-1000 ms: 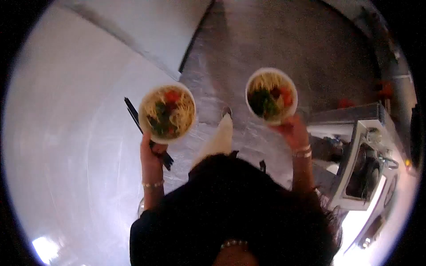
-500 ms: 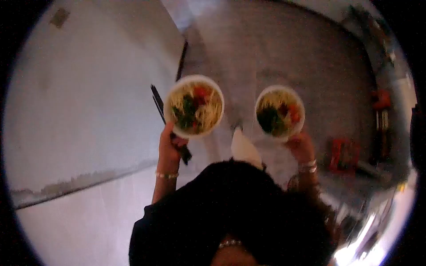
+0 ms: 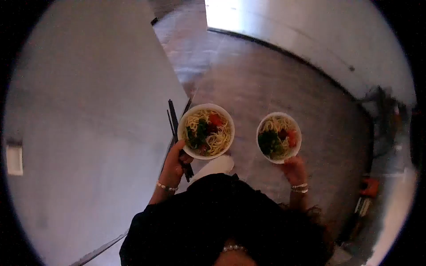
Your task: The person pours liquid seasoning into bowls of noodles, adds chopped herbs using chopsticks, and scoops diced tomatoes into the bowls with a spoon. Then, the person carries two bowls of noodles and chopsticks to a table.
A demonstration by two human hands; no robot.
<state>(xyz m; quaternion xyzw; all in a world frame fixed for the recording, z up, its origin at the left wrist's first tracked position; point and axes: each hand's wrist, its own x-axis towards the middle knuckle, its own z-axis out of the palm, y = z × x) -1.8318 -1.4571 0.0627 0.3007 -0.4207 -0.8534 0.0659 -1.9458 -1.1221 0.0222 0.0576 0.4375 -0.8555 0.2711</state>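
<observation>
My left hand [image 3: 176, 163] is closed around the lower left side of a white bowl [image 3: 207, 105], thumb at the rim. Noodles [image 3: 218, 144] with green leaves and red pieces fill it. In the same hand is a pair of dark chopsticks [image 3: 172, 116], sticking up left of the bowl, their lower ends showing below my fingers. My right hand [image 3: 295, 170] grips a second, smaller-looking white bowl [image 3: 278, 113] from its near edge. Noodles, dark greens and red pieces are in that one too. Both bowls are held apart in front of my body, roughly level.
A pale wall [image 3: 88, 88] with a small white wall plate [image 3: 14, 159] runs close along my left. Brownish floor [image 3: 324, 106] stretches ahead. Another pale wall [image 3: 284, 26] with dark skirting curves across the upper right. Dark clutter [image 3: 381, 111] and an orange item [image 3: 369, 187] are at the right.
The surroundings have shifted as I moved: the far-right wall has come into view ahead, and the red frame at right is gone. Both bowls sit lower in view, still held.
</observation>
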